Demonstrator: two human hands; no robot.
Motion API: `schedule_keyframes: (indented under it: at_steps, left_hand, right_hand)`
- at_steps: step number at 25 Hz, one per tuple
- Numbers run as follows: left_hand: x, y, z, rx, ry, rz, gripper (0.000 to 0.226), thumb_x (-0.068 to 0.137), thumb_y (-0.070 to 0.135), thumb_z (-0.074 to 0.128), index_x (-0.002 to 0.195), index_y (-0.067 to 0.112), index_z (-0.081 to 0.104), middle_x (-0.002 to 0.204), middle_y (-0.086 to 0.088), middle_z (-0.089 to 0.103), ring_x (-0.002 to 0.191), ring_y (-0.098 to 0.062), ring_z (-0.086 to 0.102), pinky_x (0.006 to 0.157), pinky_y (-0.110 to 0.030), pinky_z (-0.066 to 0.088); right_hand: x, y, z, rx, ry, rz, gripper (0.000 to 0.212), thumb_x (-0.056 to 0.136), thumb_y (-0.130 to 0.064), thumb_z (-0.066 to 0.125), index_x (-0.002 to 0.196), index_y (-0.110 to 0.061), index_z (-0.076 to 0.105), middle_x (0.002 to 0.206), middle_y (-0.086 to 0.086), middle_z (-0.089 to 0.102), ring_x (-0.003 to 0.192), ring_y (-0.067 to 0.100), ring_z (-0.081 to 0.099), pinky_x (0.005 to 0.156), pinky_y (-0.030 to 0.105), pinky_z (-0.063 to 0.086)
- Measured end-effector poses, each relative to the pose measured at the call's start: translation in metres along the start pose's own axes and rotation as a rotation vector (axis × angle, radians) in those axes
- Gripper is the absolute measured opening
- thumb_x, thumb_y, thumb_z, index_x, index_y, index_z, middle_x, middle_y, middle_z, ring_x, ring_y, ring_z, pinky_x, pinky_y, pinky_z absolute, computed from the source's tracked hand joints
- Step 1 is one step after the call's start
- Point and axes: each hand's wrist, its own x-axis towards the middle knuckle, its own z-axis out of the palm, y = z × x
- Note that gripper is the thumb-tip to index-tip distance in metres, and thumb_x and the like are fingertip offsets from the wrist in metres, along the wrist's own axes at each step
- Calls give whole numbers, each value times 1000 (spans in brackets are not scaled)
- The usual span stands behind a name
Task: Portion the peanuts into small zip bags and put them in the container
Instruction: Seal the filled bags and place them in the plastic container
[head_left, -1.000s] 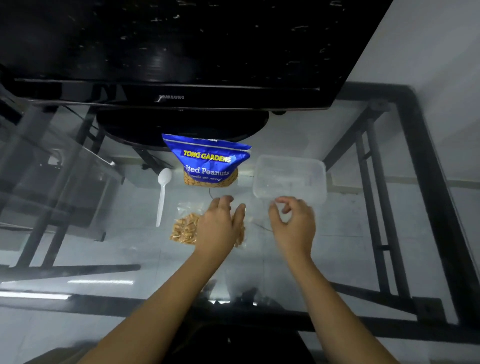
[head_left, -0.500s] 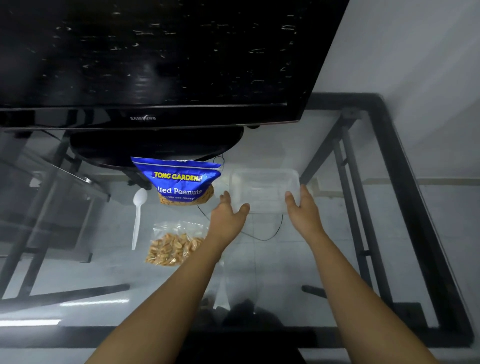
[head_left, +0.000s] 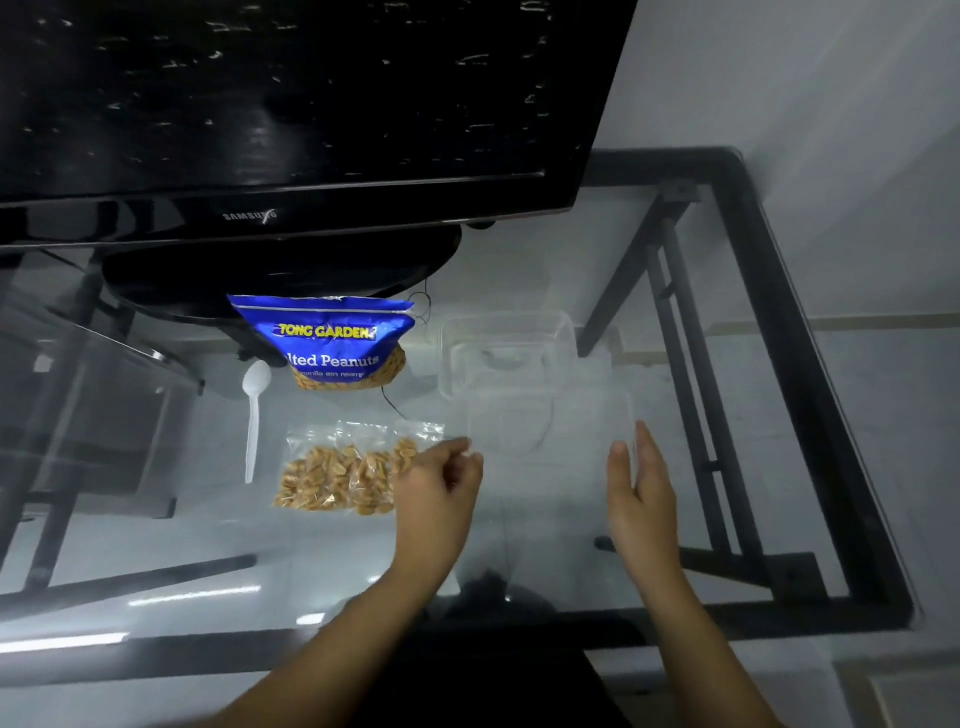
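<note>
A clear plastic container (head_left: 452, 364) stands on the glass table right of the blue peanut bag (head_left: 327, 338). In front of it, a clear lid (head_left: 550, 431) is held between my hands, nearer me than the container. My left hand (head_left: 441, 493) pinches the lid's left corner. My right hand (head_left: 641, 488) presses flat against its right edge. A small zip bag of peanuts (head_left: 343, 475) lies flat just left of my left hand. A white plastic spoon (head_left: 253, 415) lies left of the bags.
A black television (head_left: 291, 104) on a round base (head_left: 280, 280) fills the back of the glass table. The table's black metal frame (head_left: 810, 395) runs along the right and front edges. A thin dark cable (head_left: 392, 402) lies between the bag and container.
Both hands reached forward from the zip bag to the container, then drew back toward me with the clear lid between them. The zip bag stays on the table.
</note>
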Motion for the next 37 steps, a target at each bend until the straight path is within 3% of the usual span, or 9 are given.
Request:
schedule_keyframes:
  at_steps: [7, 9, 12, 17, 20, 22, 26, 31, 37]
  left_hand:
    - [-15, -43, 32, 231, -69, -14, 33, 91, 15, 56, 122, 3, 59, 89, -19, 65, 73, -23, 59, 63, -15, 37]
    - [-13, -49, 37, 341, -81, 12, 27, 93, 15, 53, 114, 1, 64, 88, -20, 61, 73, -26, 56, 63, -25, 39]
    - [-13, -52, 41, 452, -88, 63, 24, 94, 16, 49, 105, -1, 63, 89, -19, 60, 67, -23, 51, 59, -26, 38]
    - [-14, -39, 23, 357, -7, 114, 29, 89, 11, 59, 113, -4, 63, 99, -26, 65, 78, -37, 65, 66, -33, 50]
    - [-2, -40, -7, 348, 137, 200, 27, 83, 4, 64, 108, -7, 65, 88, -26, 68, 74, -38, 64, 66, -33, 49]
    - [12, -49, -33, 356, 158, 128, 30, 85, 5, 61, 113, -5, 63, 99, -27, 66, 85, -40, 63, 74, -36, 49]
    - [34, -73, -73, 494, 93, -73, 34, 85, 11, 61, 114, -6, 58, 107, -28, 60, 95, -44, 58, 82, -43, 46]
    - [39, -77, -71, 469, -8, -155, 33, 85, 16, 60, 108, -8, 55, 109, -27, 58, 97, -41, 56, 80, -40, 44]
    - [45, -73, -68, 282, 27, -330, 31, 82, 9, 57, 111, -3, 55, 104, -21, 66, 96, -35, 61, 68, -29, 41]
  right_hand:
    - [-3, 60, 30, -441, -25, -23, 58, 100, -25, 31, 145, 0, 6, 158, 13, 0, 146, 24, -3, 116, 29, -1]
    - [0, 66, 35, -539, -19, -56, 58, 100, -24, 31, 144, 3, 5, 157, 16, -1, 146, 28, -3, 117, 33, -1]
    - [0, 66, 35, -626, -24, -61, 59, 100, -26, 29, 145, 2, 2, 157, 17, -3, 146, 29, -2, 116, 33, -1]
    - [-4, 47, 37, -614, 29, -115, 60, 100, -26, 28, 145, 0, 0, 157, 16, -2, 146, 27, -2, 116, 33, 1]
    - [-14, 14, 60, -551, -16, -302, 54, 99, -25, 31, 146, -5, 12, 157, 12, 12, 146, 25, 9, 118, 32, 9]
    - [-23, -8, 87, -479, -130, -407, 49, 98, -20, 36, 143, -5, 26, 151, 13, 31, 139, 27, 27, 114, 31, 24]
    - [-29, -35, 136, -464, -304, -290, 39, 95, -19, 46, 129, -2, 40, 120, 18, 54, 109, 32, 54, 87, 34, 44]
    - [-30, -43, 169, -509, -271, -144, 42, 89, -14, 57, 126, -5, 40, 123, 16, 44, 102, 32, 56, 83, 34, 47]
    - [-35, -33, 178, -186, -178, -3, 56, 79, -11, 71, 127, -16, 44, 125, 12, 41, 100, 28, 59, 87, 35, 53]
